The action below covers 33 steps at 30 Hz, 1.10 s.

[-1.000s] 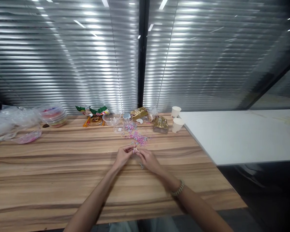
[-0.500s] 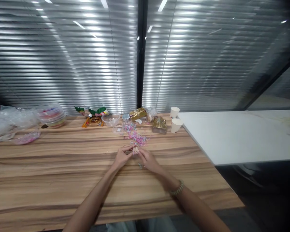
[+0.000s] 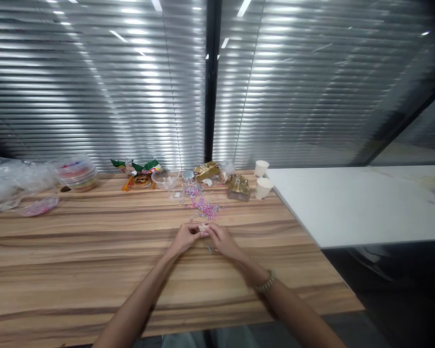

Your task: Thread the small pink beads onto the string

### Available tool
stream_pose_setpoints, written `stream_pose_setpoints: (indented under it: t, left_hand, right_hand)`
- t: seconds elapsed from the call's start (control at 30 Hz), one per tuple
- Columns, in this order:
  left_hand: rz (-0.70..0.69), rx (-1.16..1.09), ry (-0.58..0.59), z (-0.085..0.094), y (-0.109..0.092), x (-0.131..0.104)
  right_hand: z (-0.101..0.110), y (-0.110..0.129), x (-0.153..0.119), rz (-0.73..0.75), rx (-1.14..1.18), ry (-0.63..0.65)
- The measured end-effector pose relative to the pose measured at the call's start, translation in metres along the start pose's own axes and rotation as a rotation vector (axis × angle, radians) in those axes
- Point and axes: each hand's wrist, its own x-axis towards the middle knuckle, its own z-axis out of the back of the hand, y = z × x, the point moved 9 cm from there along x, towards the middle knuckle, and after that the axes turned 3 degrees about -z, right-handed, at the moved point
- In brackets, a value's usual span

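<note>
My left hand (image 3: 186, 238) and my right hand (image 3: 220, 239) meet over the wooden table, fingertips together. Between them they pinch a small pale piece (image 3: 203, 227), whitish with a touch of pink; its kind is too small to make out. Just beyond the fingers lies a loose pile of pink, white and bluish bits (image 3: 207, 209), like small beads or rings. A few thin grey-green bits (image 3: 209, 249) rest on the table below my fingertips. Behind the pile, a clear jar with a silvery lid (image 3: 188, 177) stands among more of the bits.
Along the back stand a clear plastic bowl (image 3: 166, 180), green snack packets (image 3: 145, 167), gold packets (image 3: 239, 187) and two paper cups (image 3: 264, 188). Stacked clear tubs (image 3: 76, 173) and plastic bags (image 3: 18, 181) sit at left. A white table (image 3: 348, 208) adjoins on the right.
My fingers have shifted slightly around the small pale piece, the left fingertips now lower and closer to the right. The things on the table stay in place.
</note>
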Motion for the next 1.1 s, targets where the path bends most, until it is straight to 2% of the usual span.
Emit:
stream_pose_setpoints:
  t: [0.1, 0.2, 0.33, 0.5, 0.6, 0.67, 0.77, 0.87, 1.0, 1.1]
  left_hand:
    - [0.024, -0.103, -0.02, -0.008, 0.004, 0.001]
    - [0.055, -0.175, -0.038, -0.012, 0.006, 0.001]
    - [0.078, -0.159, -0.029, -0.011, 0.005, 0.001]
    - [0.017, -0.056, 0.019, -0.012, -0.009, -0.001]
    - [-0.052, 0.008, -0.07, -0.004, -0.023, -0.004]
    - [-0.132, 0.027, -0.116, 0.001, -0.037, -0.007]
    - [-0.192, 0.006, -0.092, 0.0, -0.049, -0.011]
    - [-0.122, -0.056, -0.086, 0.001, -0.042, -0.011]
    - [0.012, -0.193, -0.062, -0.006, -0.018, -0.007]
    - [0.097, -0.304, -0.026, -0.013, 0.001, -0.005]
  right_hand:
    - [0.005, -0.007, 0.001, -0.048, 0.018, -0.092]
    - [0.006, -0.008, 0.002, -0.055, 0.077, -0.129]
    - [0.006, -0.007, 0.0, -0.078, 0.119, -0.158]
    - [0.008, -0.022, -0.001, -0.145, 0.187, -0.243]
    - [0.012, -0.037, 0.002, -0.2, 0.297, -0.313]
    - [0.011, -0.045, 0.005, -0.225, 0.398, -0.316]
    - [0.009, -0.05, 0.007, -0.258, 0.522, -0.304]
    - [0.008, -0.049, 0.006, -0.276, 0.569, -0.309]
    - [0.008, -0.038, 0.003, -0.238, 0.523, -0.29]
    - [0.007, -0.023, 0.002, -0.172, 0.439, -0.218]
